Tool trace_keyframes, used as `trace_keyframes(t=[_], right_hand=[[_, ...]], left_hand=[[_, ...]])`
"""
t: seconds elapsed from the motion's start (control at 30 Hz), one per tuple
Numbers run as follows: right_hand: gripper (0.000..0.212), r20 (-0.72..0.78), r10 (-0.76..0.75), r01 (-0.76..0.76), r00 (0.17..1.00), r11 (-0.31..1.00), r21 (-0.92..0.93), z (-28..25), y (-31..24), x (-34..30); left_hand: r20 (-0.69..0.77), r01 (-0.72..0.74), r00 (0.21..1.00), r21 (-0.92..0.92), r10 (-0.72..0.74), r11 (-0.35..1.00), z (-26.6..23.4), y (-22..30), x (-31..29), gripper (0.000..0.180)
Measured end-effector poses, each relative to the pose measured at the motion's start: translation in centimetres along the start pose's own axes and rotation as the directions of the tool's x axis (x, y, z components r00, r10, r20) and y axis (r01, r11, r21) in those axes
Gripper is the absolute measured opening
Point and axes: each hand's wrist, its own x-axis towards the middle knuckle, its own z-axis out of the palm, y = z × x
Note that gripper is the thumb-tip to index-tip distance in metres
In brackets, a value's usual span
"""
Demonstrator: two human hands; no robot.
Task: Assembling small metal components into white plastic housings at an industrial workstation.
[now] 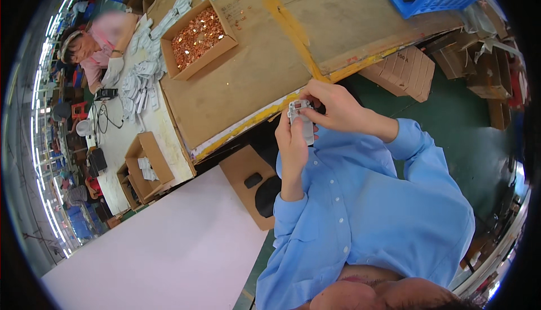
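A small white plastic housing point(308, 133) is held between my hands, just off the table's near edge. My left hand point(292, 147) is closed around its side, with the thumb along its face. At the housing's upper end my right hand point(340, 107) has its fingers bent and pressed against it. A small copper-coloured piece point(298, 106) shows in the opening there. Whether the right fingertips pinch a further small part is hidden. Beyond my hands, small copper-coloured metal pieces point(197, 36) fill a cardboard box point(211, 57) on the brown-covered table point(253, 79).
White plastic parts point(141, 87) are heaped along the table's left side, where a co-worker with a gloved hand point(114, 70) sits. A blue crate point(428, 3) stands far right. Cardboard boxes point(403, 73) lie on the floor at right. A white board point(169, 248) spans the lower left.
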Motion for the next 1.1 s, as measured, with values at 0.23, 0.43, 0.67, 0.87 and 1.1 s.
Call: trace_keyframes(t=[0.23,0.43,0.67,0.87,1.1], right_hand=[[0.020,0.044,0.113,-0.112,0.993,0.994,-0.010,-0.1,0.0,0.1],[0.022,0.103,0.132,-0.132,0.986,0.991,-0.006,-0.3,0.1,0.7],[0.021,0.107,0.149,-0.149,0.983,0.989,-0.013,-0.2,0.0,0.6],[0.023,0.106,0.166,-0.168,0.980,0.986,0.005,0.2,0.6,0.3],[0.022,0.164,0.215,-0.210,0.963,0.977,-0.046,-0.1,0.7,0.2]], left_hand=[[0.020,-0.004,1.000,0.180,0.001,0.984,0.6,0.7,-0.3,0.031],[-0.012,-0.058,0.998,0.211,0.062,0.976,0.5,0.8,-0.5,0.029],[0.045,-0.082,0.996,0.323,0.071,0.943,0.3,0.7,-0.7,0.031],[0.072,-0.078,0.996,0.368,0.056,0.927,0.2,0.4,-0.4,0.031],[0.050,-0.084,0.996,0.388,0.070,0.918,0.6,0.3,-0.4,0.028]])
